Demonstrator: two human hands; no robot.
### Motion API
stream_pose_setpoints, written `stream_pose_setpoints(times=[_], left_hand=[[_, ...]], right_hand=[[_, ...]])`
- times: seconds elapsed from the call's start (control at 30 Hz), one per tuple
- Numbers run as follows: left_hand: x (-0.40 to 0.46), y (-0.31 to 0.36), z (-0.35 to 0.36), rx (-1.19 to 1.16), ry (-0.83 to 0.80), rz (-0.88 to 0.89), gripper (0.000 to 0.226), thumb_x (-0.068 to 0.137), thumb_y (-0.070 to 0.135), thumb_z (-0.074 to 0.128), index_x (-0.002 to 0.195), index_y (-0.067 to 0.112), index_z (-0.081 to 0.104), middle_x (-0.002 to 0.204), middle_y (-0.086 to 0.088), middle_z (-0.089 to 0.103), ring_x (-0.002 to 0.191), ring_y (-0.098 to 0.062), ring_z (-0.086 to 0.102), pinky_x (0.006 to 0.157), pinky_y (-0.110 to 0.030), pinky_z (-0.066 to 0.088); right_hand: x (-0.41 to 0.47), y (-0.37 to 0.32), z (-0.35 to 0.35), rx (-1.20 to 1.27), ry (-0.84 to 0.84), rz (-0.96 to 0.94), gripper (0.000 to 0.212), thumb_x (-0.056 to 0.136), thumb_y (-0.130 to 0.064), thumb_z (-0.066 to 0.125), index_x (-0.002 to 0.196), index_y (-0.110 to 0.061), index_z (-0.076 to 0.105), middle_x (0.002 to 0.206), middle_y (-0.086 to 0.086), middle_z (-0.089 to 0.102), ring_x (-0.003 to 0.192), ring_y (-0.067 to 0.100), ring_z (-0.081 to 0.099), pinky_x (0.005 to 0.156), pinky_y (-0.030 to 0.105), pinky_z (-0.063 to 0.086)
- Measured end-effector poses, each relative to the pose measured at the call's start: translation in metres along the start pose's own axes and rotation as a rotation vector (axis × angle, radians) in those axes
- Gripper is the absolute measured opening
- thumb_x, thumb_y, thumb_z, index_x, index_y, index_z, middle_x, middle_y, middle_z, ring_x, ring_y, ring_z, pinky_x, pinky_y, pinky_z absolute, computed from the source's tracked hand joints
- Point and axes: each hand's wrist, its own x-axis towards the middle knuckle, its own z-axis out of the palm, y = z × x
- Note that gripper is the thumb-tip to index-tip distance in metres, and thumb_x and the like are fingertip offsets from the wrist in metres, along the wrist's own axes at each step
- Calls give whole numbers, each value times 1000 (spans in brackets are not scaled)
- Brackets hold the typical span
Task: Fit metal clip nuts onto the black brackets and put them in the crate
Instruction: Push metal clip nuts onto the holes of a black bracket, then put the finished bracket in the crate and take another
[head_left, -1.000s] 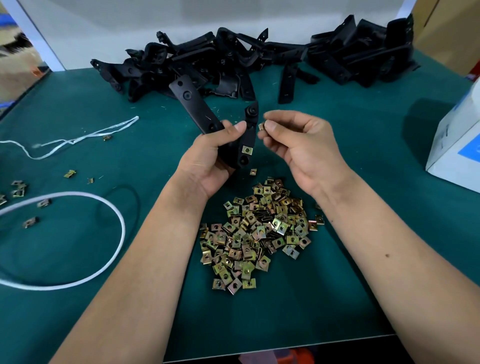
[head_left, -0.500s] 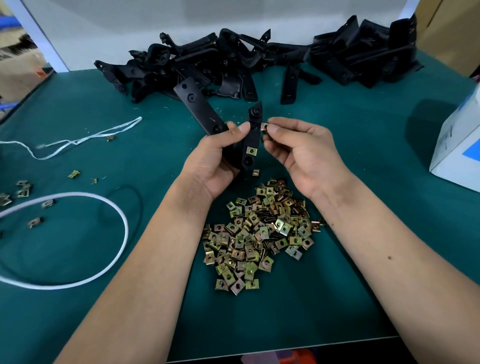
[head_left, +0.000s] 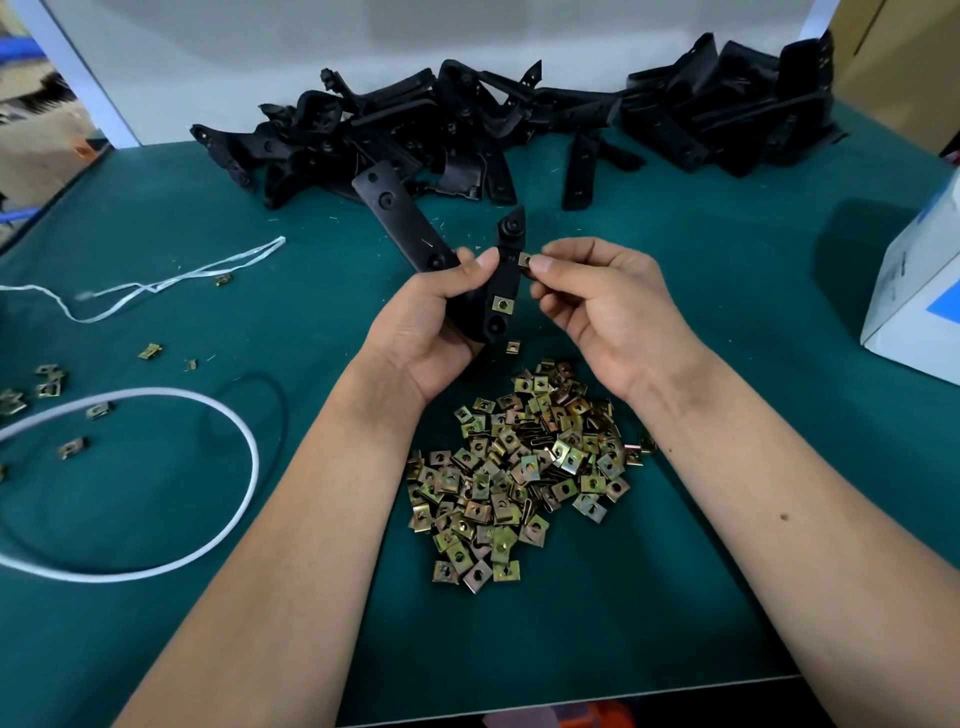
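Gripping a black bracket in our left hand, we hold it above the green desk, just beyond the heap of clip nuts. Our fingers and thumb curl round the bracket's bend, so one arm of it slants up and away to the left and the other stands nearly upright. One clip nut already sits on the upright arm, low down near our palm. Our right hand pinches a second clip nut between thumb and forefinger and holds it against the right edge of that same arm, higher up; whether it is seated on the edge we cannot tell.

A single loose nut lies on the desk between the bracket and the heap. Beyond the bracket, along the far edge of the desk, lies a long pile of black brackets. Left of the heap lie a white cord loop, a strand of white string and a few scattered nuts. Right of the heap, at the desk's edge, stands a white box with blue marks.
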Motion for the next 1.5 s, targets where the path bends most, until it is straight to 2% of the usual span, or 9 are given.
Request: stream_pose_setpoints(times=[0.47, 0.57, 0.73, 0.9, 1.0, 1.17, 1.3, 1.4, 1.5], left_hand=[[-5, 5, -1, 51, -15, -70, 16, 75, 7, 75, 81, 17, 64, 75, 8, 65, 70, -12, 71, 60, -27, 57], [-6, 3, -1, 133, -47, -82, 16, 77, 8, 72, 76, 18, 61, 74, 4, 69, 68, -14, 72, 58, -26, 57], [-7, 2, 2, 157, -74, -89, 20, 79, 9, 72, 61, 18, 71, 75, 0, 72, 69, -17, 74, 57, -27, 57], [-9, 4, 5, 182, -61, -52, 21, 88, 7, 67, 70, 17, 64, 78, -3, 73, 70, -19, 74, 57, -26, 56], [-8, 4, 8, 272, -13, 36, 28, 94, 3, 65, 77, 19, 52, 80, -3, 68, 74, -18, 69, 59, -27, 55], [-11, -1, 17, 380, 80, 176, 29, 93, -1, 68, 83, 19, 50, 82, -8, 63, 73, -22, 69, 58, -29, 54], [-10, -24, 36, 607, 184, 330, 31, 90, -8, 68, 83, 17, 51, 91, -15, 59, 90, -27, 64, 81, -39, 52], [-14, -42, 66, 689, 77, 398, 31, 90, -11, 63, 83, 17, 54, 85, -8, 57, 88, -22, 59, 83, -38, 51], [-19, -65, 118, 751, -87, 476, 27, 87, -16, 58, 92, 10, 53, 92, -13, 58, 90, -21, 59, 87, -34, 52]], right_hand=[[-4, -4, 1, 10, -56, 33, 28, 88, 11, 67, 78, -13, 56, 80, 8, 62, 59, 12, 60, 53, 18, 46], [-4, -2, 1, -21, -68, 42, 29, 88, 11, 67, 78, -14, 54, 74, 5, 61, 59, 11, 58, 52, 18, 45], [-2, -1, -1, 4, -80, 48, 31, 89, 10, 67, 76, -14, 53, 67, 1, 62, 58, 10, 58, 52, 18, 44], [1, 0, -3, 32, -100, 53, 28, 89, 9, 68, 78, -14, 56, 69, 2, 62, 59, 10, 58, 52, 18, 45], [3, 1, -3, -34, -65, 13, 24, 87, 9, 71, 82, -12, 59, 68, 1, 63, 59, 11, 59, 52, 18, 46], [0, -2, -1, -150, 13, -84, 22, 86, 7, 74, 84, -12, 61, 69, 2, 65, 59, 12, 61, 54, 21, 47], [-13, -9, -9, -397, 203, -229, 23, 82, -15, 85, 90, -14, 64, 88, 10, 72, 76, 20, 70, 62, 25, 54], [-31, -27, -31, -465, 333, -305, 40, 75, -26, 91, 99, -19, 60, 91, 7, 71, 83, 20, 70, 77, 36, 60], [-56, -62, -66, -378, 428, -440, 41, 78, -11, 88, 95, -20, 52, 68, -4, 60, 62, 7, 57, 70, 29, 53]])
